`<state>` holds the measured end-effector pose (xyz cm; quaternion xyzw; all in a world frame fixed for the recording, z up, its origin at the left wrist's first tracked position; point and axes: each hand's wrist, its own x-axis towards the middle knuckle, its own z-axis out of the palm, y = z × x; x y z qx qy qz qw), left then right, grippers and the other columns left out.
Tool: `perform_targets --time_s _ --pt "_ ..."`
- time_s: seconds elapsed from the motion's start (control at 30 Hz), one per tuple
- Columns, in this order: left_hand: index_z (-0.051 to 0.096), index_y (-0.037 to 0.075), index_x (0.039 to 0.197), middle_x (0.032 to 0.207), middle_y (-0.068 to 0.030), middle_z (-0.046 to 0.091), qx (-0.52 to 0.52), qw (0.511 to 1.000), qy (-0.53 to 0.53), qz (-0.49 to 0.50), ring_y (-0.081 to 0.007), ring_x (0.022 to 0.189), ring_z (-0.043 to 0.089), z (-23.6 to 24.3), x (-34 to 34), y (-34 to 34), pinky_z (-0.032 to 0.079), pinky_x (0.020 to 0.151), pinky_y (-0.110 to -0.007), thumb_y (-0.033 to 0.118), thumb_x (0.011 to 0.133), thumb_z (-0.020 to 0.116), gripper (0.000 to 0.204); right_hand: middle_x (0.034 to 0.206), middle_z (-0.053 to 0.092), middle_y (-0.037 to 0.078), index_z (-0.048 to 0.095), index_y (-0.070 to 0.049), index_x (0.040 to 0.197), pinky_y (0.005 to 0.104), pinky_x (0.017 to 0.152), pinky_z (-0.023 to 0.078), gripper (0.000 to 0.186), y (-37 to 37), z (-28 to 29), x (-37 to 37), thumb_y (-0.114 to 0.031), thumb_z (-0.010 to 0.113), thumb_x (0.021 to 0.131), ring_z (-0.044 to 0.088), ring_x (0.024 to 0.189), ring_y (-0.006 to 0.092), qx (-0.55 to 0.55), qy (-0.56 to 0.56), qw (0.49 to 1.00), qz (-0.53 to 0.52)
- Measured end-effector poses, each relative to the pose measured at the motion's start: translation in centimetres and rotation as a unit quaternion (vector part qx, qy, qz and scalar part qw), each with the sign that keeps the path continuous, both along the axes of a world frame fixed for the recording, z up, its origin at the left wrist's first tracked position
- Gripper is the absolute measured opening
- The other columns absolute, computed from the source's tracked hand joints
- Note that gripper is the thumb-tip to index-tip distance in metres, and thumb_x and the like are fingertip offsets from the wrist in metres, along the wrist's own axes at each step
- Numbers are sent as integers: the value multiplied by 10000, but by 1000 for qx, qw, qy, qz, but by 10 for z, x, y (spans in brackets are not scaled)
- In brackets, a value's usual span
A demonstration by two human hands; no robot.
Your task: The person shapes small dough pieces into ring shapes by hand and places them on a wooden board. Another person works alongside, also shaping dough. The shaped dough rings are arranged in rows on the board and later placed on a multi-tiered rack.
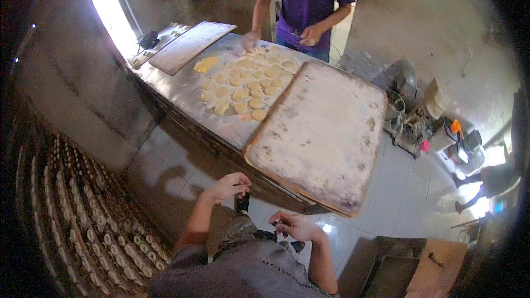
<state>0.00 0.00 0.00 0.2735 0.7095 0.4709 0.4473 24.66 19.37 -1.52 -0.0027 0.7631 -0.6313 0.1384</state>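
My left hand [229, 186] hangs in the air in front of the table's near edge, its fingers curled together, with nothing showing in them. To its right and lower, close to my body, is my right hand [294, 226]; its bent fingers stand a little apart and no object shows between them. Beyond both hands, a large floured board [326, 132] overhangs the table's near right corner. Several flat dough rounds [241, 94] lie on the floured metal table [182, 96], left of that board. A yellow dough piece [206, 64] lies farther left.
A person in a purple shirt [302, 8] stands across the table, one hand at the dough. Another floured board [190, 47] lies at the far left. Racks of ring-shaped pieces [105, 237] fill the lower left. Machinery [406, 105] stands right; an open box [397, 267] sits lower right.
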Motion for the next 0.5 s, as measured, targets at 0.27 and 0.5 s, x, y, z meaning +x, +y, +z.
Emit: perform_targets --time_s 0.27,0.5 --pt "584 39 1044 892 -132 632 -6 909 360 209 -259 763 622 -92 -87 -26 499 660 -336 155 915 616 176 856 662 58 593 -104 1185 309 693 514 299 23 15 -178 -295 491 980 621 780 135 194 -33 979 47" --pt "565 47 1070 1068 -173 544 -140 819 545 108 -369 1022 544 -42 -190 41 456 849 -470 203 714 734 424 891 661 169 603 -59 1116 423 800 496 348 20 -51 -415 -328 558 900 635 857 335 417 82 892 -153"
